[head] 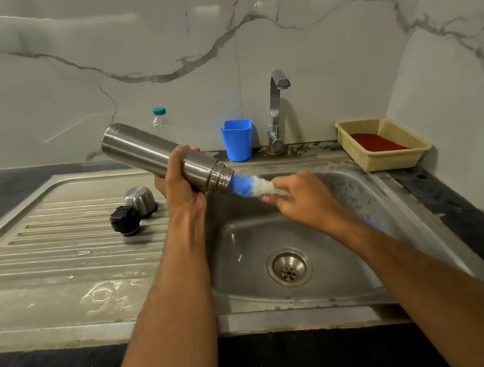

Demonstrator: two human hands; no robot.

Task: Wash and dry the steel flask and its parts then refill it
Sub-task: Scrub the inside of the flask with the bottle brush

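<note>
My left hand (179, 186) grips the steel flask (155, 153) around its lower body and holds it tilted over the sink, mouth pointing down to the right. A blue and white bottle brush (250, 186) sticks partly into the flask's threaded mouth. My right hand (301, 198) grips the brush's handle end just right of the bristles. The steel cup lid (140, 200) lies upside down on the draining board, and the black stopper (125, 220) sits beside it.
The steel sink basin (347, 276) with its drain (289, 267) lies below the hands. The tap (276, 106) is off. A blue cup (237, 140), a clear plastic bottle (160, 121) and a yellow basket (385, 144) holding a red cloth stand at the back.
</note>
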